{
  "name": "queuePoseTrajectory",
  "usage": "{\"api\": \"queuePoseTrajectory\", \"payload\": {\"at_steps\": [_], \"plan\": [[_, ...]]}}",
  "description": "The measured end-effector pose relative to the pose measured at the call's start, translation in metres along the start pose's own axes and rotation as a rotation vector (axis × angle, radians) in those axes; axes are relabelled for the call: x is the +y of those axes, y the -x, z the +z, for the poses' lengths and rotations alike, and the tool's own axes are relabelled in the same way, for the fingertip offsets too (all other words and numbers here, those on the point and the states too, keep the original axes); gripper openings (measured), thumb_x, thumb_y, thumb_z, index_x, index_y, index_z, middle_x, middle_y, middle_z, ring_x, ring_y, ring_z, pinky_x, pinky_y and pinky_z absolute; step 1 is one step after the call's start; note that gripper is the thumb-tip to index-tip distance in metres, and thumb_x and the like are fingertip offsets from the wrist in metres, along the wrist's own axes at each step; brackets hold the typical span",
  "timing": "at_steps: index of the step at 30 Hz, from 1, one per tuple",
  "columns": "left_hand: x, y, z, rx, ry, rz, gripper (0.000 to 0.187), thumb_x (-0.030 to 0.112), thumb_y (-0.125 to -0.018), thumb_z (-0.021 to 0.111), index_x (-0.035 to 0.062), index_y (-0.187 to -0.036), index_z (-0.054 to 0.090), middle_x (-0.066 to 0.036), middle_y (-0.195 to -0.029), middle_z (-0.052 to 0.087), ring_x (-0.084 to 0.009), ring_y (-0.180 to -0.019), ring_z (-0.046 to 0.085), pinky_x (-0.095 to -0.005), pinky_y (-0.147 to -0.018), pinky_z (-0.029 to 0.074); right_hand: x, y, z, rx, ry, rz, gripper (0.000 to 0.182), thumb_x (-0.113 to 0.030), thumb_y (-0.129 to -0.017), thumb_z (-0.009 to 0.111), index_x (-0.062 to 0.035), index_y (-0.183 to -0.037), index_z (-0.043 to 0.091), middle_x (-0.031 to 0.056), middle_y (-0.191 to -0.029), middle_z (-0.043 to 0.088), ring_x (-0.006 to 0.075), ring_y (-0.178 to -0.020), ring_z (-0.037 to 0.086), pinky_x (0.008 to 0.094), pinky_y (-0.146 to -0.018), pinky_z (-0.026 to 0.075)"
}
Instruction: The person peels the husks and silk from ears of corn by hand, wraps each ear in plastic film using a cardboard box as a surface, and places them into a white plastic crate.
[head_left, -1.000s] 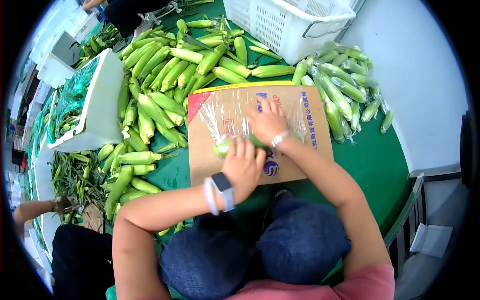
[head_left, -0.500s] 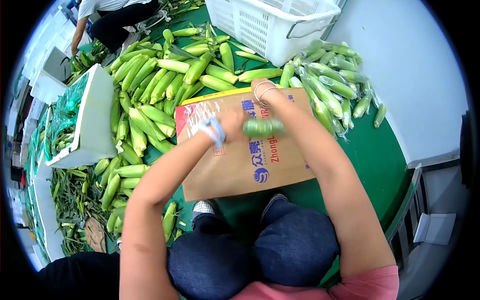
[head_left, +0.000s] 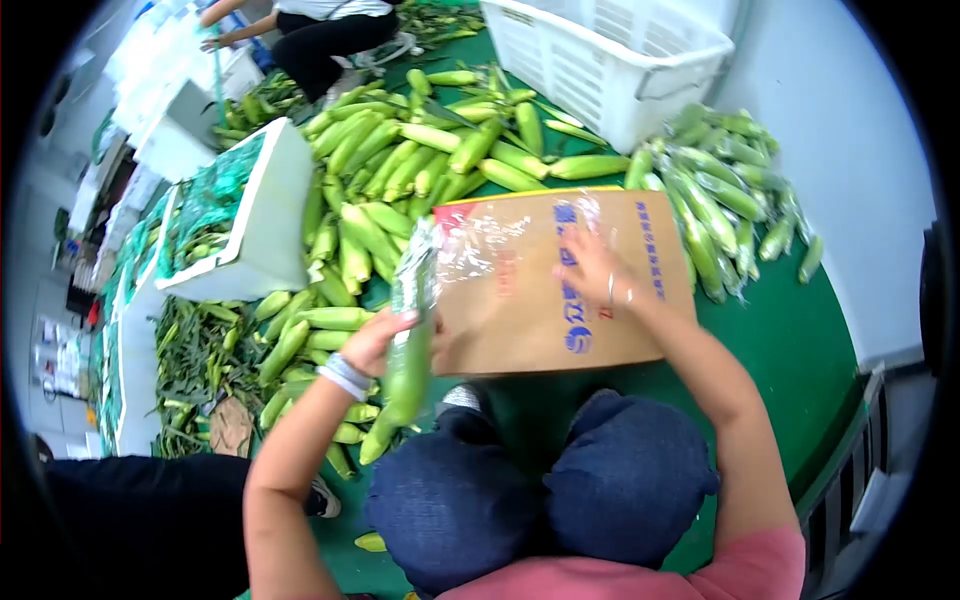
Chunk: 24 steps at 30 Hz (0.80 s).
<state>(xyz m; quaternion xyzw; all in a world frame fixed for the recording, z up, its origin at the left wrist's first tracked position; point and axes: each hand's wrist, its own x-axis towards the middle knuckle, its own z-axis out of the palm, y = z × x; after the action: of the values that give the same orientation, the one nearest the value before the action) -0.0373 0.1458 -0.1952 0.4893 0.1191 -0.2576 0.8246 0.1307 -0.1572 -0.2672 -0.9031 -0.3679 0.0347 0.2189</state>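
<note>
My left hand [head_left: 378,343] is closed around a green ear of corn [head_left: 408,375] in clear plastic wrap, held upright at the left edge of a cardboard box [head_left: 490,325]. Loose wrap sticks up from the ear's top end. Over the right half of the box, my right hand [head_left: 594,268] has its fingers apart and nothing in them. The box lies in front of my knees, with blue and red printing and shiny clear film [head_left: 480,240] across its top.
Unwrapped corn ears [head_left: 385,150] are heaped beyond and left of the box. Wrapped ears [head_left: 715,195] lie at the right. A white plastic crate [head_left: 600,85] stands behind, and a white foam box [head_left: 270,220] at the left. Another person [head_left: 315,40] crouches at the back; a dark-trousered leg [head_left: 150,510] reaches in at lower left.
The corn ear has moved from above the box to its left side in my left hand. My right hand has come nearer to me over the box. The view has shifted left.
</note>
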Motion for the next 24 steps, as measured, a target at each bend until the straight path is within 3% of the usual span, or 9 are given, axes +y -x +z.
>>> {"api": "queuePoseTrajectory", "payload": {"at_steps": [2,6,8,10,14,18,20,22,24], "plan": [[-0.008,-0.023,0.023,0.301,-0.212,0.236,0.043,0.031,-0.081,0.060,-0.0002,-0.110,0.049,-0.013,-0.100,0.058,-0.0233,-0.086,0.059,-0.0374,-0.078,0.050,-0.055,0.009,0.003,-0.225,-0.347,-0.067,0.055,-0.030,-0.084,0.060,0.0012,-0.126,0.041,0.0208,-0.124,0.047,0.0354,-0.115,0.047,0.0400,-0.097,0.037],[-0.020,-0.056,0.073,0.052,0.499,0.452,0.033,0.020,-0.081,0.057,0.0016,-0.107,0.046,-0.009,-0.091,0.056,-0.0226,-0.085,0.057,-0.0368,-0.078,0.048,-0.123,0.024,0.015,-0.397,-1.338,-0.023,0.053,-0.030,-0.080,0.067,0.0036,-0.115,0.047,0.0173,-0.104,0.059,0.0280,-0.095,0.059,0.0370,-0.082,0.047],[-0.018,-0.062,0.082,0.014,0.593,0.478,0.034,0.016,-0.081,0.058,0.0024,-0.109,0.045,-0.010,-0.092,0.057,-0.0233,-0.078,0.059,-0.0357,-0.071,0.051,-0.120,0.034,0.008,-0.330,-1.133,0.034,0.051,-0.028,-0.078,0.067,0.0027,-0.114,0.047,0.0168,-0.100,0.059,0.0281,-0.089,0.059,0.0366,-0.078,0.048],[-0.021,-0.064,0.081,0.428,0.122,0.693,0.037,0.013,-0.080,0.062,0.0029,-0.110,0.044,-0.011,-0.090,0.057,-0.0234,-0.068,0.061,-0.0343,-0.061,0.052,-0.114,0.043,-0.002,-0.238,-0.743,0.113,0.048,-0.024,-0.075,0.069,0.0009,-0.110,0.049,0.0158,-0.092,0.060,0.0282,-0.079,0.060,0.0359,-0.069,0.049],[-0.033,-0.066,0.045,0.966,-0.254,0.776,0.020,0.012,-0.071,0.073,0.0073,-0.073,0.054,0.000,-0.065,0.054,-0.0085,-0.057,0.051,-0.0249,-0.049,0.041,-0.106,0.057,-0.018,-0.029,-0.040,-0.048,0.043,-0.015,-0.066,0.071,-0.0026,-0.104,0.055,0.0155,-0.085,0.060,0.0299,-0.068,0.059,0.0373,-0.059,0.049],[-0.054,-0.069,0.020,0.599,-0.687,0.149,0.026,0.026,-0.076,0.071,0.0027,-0.068,0.061,0.001,-0.070,0.059,-0.0083,-0.059,0.050,-0.0234,-0.051,0.039,-0.085,0.055,-0.059,0.251,0.566,-0.552,0.045,-0.012,-0.059,0.070,-0.0035,-0.102,0.057,0.0120,-0.085,0.060,0.0297,-0.068,0.058,0.0382,-0.056,0.044],[-0.070,-0.073,0.039,0.205,-0.685,0.116,0.036,0.034,-0.084,0.061,-0.0014,-0.085,0.065,-0.002,-0.073,0.064,-0.0098,-0.057,0.053,-0.0230,-0.052,0.043,-0.082,0.045,-0.082,0.317,0.636,-0.810,0.038,-0.019,-0.063,0.069,-0.0048,-0.096,0.057,0.0109,-0.084,0.057,0.0245,-0.065,0.055,0.0342,-0.048,0.040],[-0.103,-0.077,0.052,-0.068,-0.383,0.254,0.044,0.042,-0.086,0.054,0.0024,-0.104,0.062,-0.011,-0.082,0.065,-0.0167,-0.066,0.059,-0.0287,-0.057,0.050,-0.047,0.055,-0.082,0.207,0.528,-0.622,0.037,-0.019,-0.063,0.069,-0.0060,-0.094,0.057,0.0119,-0.083,0.058,0.0262,-0.065,0.056,0.0349,-0.050,0.042],[-0.090,-0.052,0.033,-0.095,-0.275,-0.103,0.037,0.027,-0.093,0.045,-0.0030,-0.114,0.051,-0.015,-0.080,0.063,-0.0210,-0.060,0.065,-0.0309,-0.051,0.054,-0.011,0.070,-0.087,0.114,0.328,-0.238,0.035,-0.019,-0.063,0.070,-0.0068,-0.092,0.056,0.0140,-0.080,0.059,0.0301,-0.066,0.057,0.0363,-0.055,0.045]]}}
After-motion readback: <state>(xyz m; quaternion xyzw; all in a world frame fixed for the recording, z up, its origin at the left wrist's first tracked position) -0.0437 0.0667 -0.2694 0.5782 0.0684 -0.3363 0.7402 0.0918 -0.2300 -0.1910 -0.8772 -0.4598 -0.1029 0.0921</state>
